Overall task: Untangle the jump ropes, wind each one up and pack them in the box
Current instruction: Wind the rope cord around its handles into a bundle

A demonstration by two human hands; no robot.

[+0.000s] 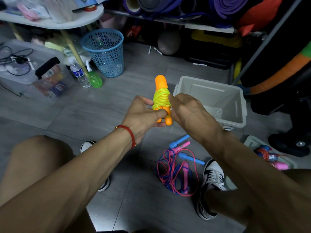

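We hold the orange-handled jump rope upright in the middle of the scene, above the grey floor, its yellow cord wound tightly round both handles. Our left hand closes its grip on the lower handles, thumb across the front, while our right hand pinches the cord at the right side of the bundle. The grey box sits open just right and beyond it. Near us, between our shoes, the blue and pink jump ropes lie tangled together on the floor.
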